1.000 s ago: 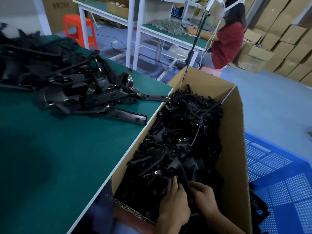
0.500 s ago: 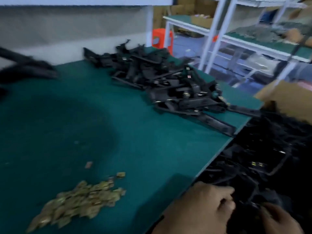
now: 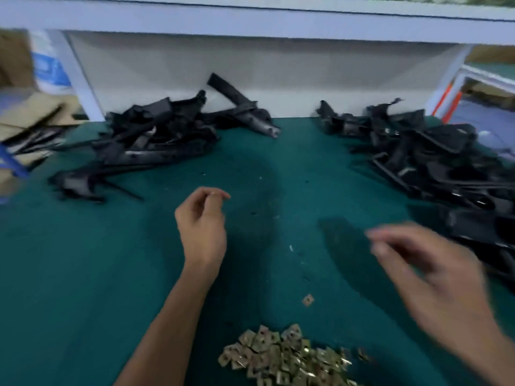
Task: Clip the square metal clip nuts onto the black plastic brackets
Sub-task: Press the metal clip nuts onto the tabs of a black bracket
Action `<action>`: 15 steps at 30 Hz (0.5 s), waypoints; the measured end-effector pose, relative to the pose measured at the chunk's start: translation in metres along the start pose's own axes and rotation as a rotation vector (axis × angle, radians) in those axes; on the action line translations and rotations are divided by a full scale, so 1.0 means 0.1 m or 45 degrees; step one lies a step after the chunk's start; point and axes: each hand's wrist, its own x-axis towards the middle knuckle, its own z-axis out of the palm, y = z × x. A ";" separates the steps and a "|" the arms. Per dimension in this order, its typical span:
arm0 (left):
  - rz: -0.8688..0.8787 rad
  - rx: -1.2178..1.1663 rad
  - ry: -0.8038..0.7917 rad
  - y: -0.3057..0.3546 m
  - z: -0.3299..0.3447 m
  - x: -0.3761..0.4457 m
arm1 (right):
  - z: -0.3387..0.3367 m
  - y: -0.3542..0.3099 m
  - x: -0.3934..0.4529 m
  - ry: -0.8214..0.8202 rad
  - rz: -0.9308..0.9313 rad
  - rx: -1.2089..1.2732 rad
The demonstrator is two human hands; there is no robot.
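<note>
A heap of square brass-coloured clip nuts (image 3: pixel 289 358) lies on the green table (image 3: pixel 83 274) near its front edge, with one loose clip nut (image 3: pixel 308 300) just beyond it. Black plastic brackets are piled at the back left (image 3: pixel 145 140) and along the right side (image 3: pixel 440 162). My left hand (image 3: pixel 202 229) hovers over the middle of the table, fingers loosely curled, holding nothing. My right hand (image 3: pixel 434 280) is blurred by motion above the table to the right of the clip nuts, fingers spread and empty.
A white panel (image 3: pixel 250 73) closes the table's back under a white shelf (image 3: pixel 250 15). Cardboard and dark parts (image 3: pixel 25 126) sit off the left edge. An orange stool (image 3: pixel 448 101) shows at the far right.
The view swung left from the cardboard box to the table. Both hands left the box of brackets and now hover empty over the table, the right one moving fast.
</note>
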 end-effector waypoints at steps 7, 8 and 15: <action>0.094 0.204 -0.174 -0.11 0.07 0.06 | 1.63 0.56 2.06 -0.260 0.358 0.050; 0.116 0.228 -0.166 -0.13 0.07 0.07 | 1.82 0.65 2.30 -0.260 0.386 -0.024; 0.099 0.292 -0.220 -0.13 0.05 0.10 | 2.46 1.01 3.14 -0.446 0.247 -0.814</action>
